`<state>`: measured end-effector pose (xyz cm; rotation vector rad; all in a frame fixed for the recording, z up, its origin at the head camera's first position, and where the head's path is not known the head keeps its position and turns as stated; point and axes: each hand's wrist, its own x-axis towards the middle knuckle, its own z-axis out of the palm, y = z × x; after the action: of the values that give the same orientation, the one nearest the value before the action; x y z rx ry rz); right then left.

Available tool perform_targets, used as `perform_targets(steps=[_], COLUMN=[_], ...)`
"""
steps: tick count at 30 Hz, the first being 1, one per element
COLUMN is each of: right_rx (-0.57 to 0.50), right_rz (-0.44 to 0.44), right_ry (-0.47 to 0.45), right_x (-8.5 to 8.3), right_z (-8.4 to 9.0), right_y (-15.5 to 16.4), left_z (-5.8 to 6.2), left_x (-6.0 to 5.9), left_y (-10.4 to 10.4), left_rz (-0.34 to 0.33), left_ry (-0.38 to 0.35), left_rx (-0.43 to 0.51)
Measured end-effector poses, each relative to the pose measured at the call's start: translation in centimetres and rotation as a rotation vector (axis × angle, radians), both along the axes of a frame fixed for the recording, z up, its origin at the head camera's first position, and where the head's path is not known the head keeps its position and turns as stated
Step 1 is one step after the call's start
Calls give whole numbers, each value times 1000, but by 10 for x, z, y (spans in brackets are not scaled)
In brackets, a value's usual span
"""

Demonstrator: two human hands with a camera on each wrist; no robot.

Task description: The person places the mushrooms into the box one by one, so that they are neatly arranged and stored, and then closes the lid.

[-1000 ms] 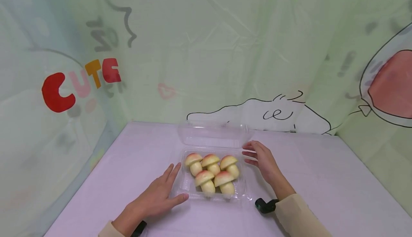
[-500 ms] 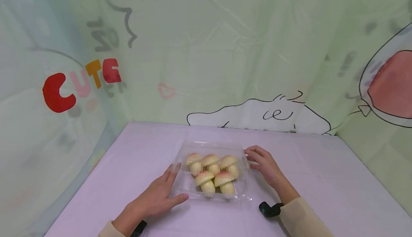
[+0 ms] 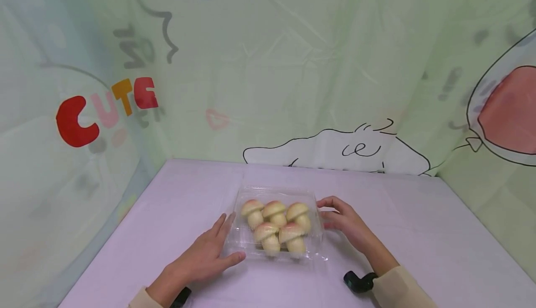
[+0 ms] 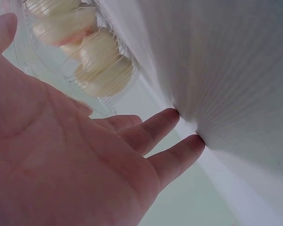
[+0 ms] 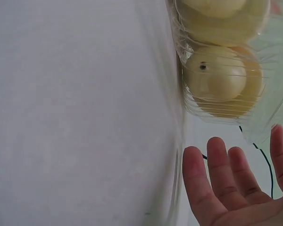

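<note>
A clear plastic clamshell box lies on the table with its lid down over several mushroom-shaped pieces, cream with reddish caps. They may be buns or models; the frames do not settle which. My left hand lies at the box's left side, fingers straight, the thumb near its front left corner. Two of its fingertips press on the tabletop in the left wrist view. At the right side of the lid is my right hand, fingers loosely bent, one fingertip at the lid's edge. Neither hand grips anything.
A pale lilac cloth covers the table. Printed curtains stand behind it and along both sides. A black wrist device sits at the right sleeve.
The lid, upright at the back a second ago, has swung forward and down over the mushroom-shaped pieces. My right hand has come slightly nearer along the box's right side; my left stays put.
</note>
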<state>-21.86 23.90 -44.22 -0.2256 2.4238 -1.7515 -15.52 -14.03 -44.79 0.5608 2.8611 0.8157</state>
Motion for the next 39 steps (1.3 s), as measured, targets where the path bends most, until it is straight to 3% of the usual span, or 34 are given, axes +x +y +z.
perform_targets(steps=[9,26,32,39], right_rx=[-2,183,206,165], right_rz=[62,120,137,210], right_ry=[42,323,313,226], right_x=[10,30,34,37], right_z=[0,0,4,7], right_y=[2,9,8,12], left_z=[-2,-2,-2,-3], left_x=[0,0,-1,0], left_y=[-1,1,2,2], left_rz=[6,16,17,16], left_ry=[7,-3,2,15], left_rx=[-10,-30,-35,-32])
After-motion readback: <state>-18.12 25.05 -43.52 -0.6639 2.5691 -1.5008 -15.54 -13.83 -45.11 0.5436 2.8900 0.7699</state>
